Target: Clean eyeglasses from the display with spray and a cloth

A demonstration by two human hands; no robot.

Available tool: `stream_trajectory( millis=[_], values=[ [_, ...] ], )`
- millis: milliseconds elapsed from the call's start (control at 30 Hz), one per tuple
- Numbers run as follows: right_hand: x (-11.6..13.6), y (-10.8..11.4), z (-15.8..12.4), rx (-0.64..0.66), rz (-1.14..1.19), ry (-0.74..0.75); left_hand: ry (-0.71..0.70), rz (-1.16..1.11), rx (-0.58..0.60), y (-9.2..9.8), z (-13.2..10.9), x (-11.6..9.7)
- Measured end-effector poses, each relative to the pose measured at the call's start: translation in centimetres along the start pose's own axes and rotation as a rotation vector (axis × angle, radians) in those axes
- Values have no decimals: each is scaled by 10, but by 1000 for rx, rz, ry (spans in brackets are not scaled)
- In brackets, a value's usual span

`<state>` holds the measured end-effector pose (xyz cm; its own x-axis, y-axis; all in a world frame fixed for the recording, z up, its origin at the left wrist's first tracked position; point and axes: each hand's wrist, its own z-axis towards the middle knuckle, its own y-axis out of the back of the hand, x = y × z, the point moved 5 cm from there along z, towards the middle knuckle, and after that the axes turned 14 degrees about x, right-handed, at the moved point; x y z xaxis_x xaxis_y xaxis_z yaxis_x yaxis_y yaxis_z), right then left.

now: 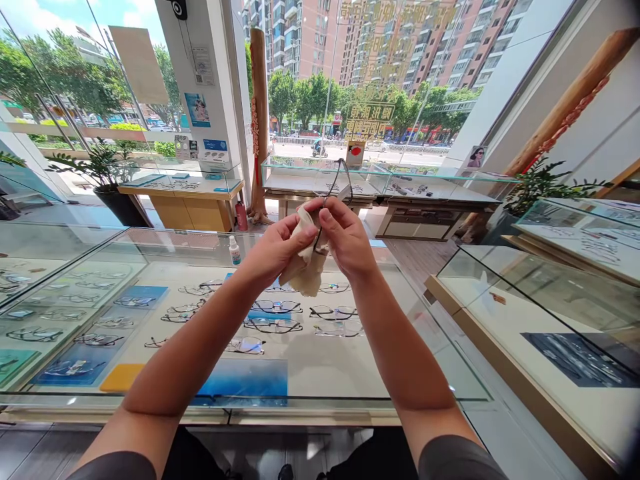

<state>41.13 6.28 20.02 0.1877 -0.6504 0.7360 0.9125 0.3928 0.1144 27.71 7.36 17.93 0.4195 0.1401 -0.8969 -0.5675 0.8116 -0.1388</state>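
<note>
Both my hands are raised close together above a glass display case. My left hand (281,245) pinches a cream cloth (305,275) that hangs down between the hands. My right hand (346,239) has its thumb and fingers closed on a pair of eyeglasses (341,175), whose dark temples stick up above the fingers. Part of the frame reaches down beside the cloth; the lenses are mostly hidden by cloth and fingers. A small tag-like pale piece shows near the temple.
The glass display case (340,393) holds several eyeglasses (277,307) and a blue panel (250,379). A small spray bottle (235,251) stands on the glass, beyond my left forearm. Another display case (500,313) is at the right. Further cases (320,175) line the window.
</note>
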Motion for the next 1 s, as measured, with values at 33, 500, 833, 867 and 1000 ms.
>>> stream_trajectory(
  millis=[33, 500, 833, 867, 1000],
  values=[
    [0, 0, 0, 4, 6, 6, -6, 12, -12, 0, 0, 1],
    [4, 4, -2, -52, 86, -20, -73, -84, 135, -2, 4, 1],
    [0, 1, -2, 54, 108, -30, 8, -9, 193, 4, 3, -2],
    [0, 1, -2, 66, 110, -43, 12, 4, 190, 4, 2, -1],
    [1, -1, -4, 76, 108, -60, -11, 50, 157, 1, 0, 0]
  ],
)
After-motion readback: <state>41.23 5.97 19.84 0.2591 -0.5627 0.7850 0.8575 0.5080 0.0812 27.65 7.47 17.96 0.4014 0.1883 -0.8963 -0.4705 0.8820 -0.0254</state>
